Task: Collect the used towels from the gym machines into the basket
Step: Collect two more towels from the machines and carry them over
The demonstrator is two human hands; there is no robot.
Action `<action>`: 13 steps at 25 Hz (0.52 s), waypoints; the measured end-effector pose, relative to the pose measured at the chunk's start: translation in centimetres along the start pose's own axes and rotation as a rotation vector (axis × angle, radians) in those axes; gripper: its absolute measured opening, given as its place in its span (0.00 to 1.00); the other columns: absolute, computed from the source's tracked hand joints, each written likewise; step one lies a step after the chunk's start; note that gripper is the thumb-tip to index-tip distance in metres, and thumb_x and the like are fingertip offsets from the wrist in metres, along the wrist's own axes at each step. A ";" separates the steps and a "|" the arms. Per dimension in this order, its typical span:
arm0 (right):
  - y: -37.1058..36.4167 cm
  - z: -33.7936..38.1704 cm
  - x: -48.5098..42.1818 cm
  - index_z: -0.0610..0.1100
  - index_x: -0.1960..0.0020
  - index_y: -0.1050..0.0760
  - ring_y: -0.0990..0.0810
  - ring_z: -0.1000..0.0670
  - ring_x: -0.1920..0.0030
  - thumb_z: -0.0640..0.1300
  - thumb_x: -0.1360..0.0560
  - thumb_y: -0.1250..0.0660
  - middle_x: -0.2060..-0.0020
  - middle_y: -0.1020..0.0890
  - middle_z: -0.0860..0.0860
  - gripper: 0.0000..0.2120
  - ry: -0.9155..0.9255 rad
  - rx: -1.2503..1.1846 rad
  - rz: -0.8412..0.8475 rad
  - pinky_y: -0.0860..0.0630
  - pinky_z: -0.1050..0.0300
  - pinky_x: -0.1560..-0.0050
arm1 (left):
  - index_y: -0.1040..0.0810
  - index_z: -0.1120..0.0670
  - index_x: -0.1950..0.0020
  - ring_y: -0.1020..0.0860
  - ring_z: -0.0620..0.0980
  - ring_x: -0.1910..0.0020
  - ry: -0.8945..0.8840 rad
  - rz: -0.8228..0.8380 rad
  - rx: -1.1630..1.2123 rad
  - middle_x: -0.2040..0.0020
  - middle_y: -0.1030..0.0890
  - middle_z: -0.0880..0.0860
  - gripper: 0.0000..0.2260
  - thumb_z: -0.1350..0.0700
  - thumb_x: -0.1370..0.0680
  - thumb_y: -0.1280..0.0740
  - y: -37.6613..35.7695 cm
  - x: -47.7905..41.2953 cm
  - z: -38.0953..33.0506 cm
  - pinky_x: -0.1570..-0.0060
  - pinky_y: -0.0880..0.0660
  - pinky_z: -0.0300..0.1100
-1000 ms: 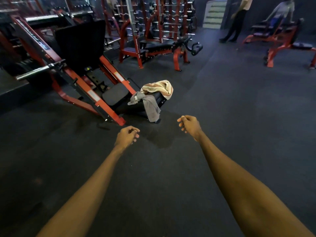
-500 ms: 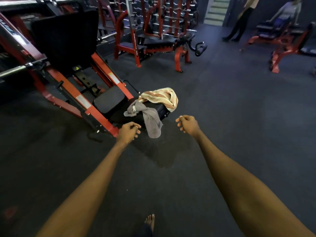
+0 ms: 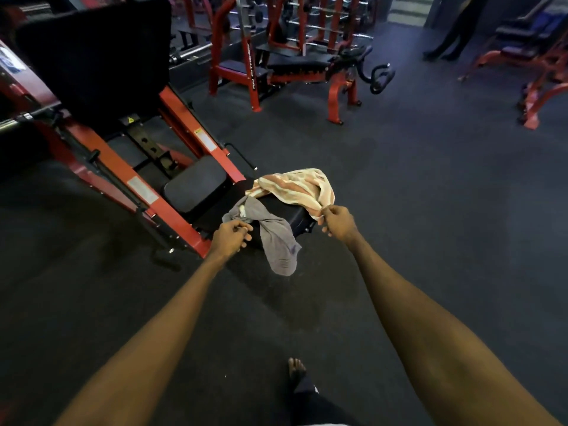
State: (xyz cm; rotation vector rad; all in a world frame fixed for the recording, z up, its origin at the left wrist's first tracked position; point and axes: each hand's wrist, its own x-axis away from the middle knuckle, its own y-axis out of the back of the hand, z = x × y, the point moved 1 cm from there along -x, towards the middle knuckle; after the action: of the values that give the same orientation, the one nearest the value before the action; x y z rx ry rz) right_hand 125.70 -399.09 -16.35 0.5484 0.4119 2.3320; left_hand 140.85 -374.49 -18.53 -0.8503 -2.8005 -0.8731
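Observation:
Two used towels lie on the black back pad (image 3: 295, 215) of a red leg-press machine (image 3: 172, 192). The orange-and-cream striped towel (image 3: 295, 189) is draped over the pad's top. My right hand (image 3: 336, 221) pinches its lower right edge. A grey towel (image 3: 278, 244) hangs off the pad's front toward the floor. My left hand (image 3: 232, 236) has its fingers curled right at the grey towel's left edge; whether it grips the cloth is unclear. No basket is in view.
Dark rubber floor (image 3: 415, 210) spreads to the right and toward me. A red bench and rack (image 3: 285, 69) stand behind, another red machine (image 3: 534, 75) at the far right. A person's legs (image 3: 455, 32) show at the back. My bare foot (image 3: 296, 368) is below.
I have stepped closer to the leg press. Both hands moved forward to the towels; the right hand has taken the striped towel's edge.

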 end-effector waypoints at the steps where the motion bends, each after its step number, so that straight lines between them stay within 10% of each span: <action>1: -0.1 0.5 -2.3 0.42 0.55 0.20 0.26 0.52 0.72 0.42 0.18 0.44 0.66 0.20 0.48 0.16 -0.003 -0.008 0.006 0.29 0.65 0.77 | 0.18 0.53 0.50 0.21 0.48 0.64 0.013 -0.011 -0.001 0.59 0.15 0.53 0.10 0.60 0.19 0.39 -0.2 -1.7 -0.3 0.68 0.28 0.39; 13: -9.7 5.0 -23.4 0.42 0.54 0.21 0.28 0.53 0.73 0.45 0.17 0.46 0.66 0.21 0.49 0.17 -0.059 0.037 0.209 0.32 0.63 0.75 | 0.17 0.52 0.52 0.20 0.47 0.66 0.093 -0.088 0.037 0.59 0.15 0.54 0.11 0.62 0.21 0.39 1.8 -20.9 -1.5 0.66 0.26 0.41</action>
State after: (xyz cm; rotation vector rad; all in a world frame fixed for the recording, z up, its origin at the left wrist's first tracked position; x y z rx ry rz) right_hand 149.22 -407.81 -22.55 0.7059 0.3869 2.5041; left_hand 159.29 -384.22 -21.39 -0.6677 -2.7819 -0.8472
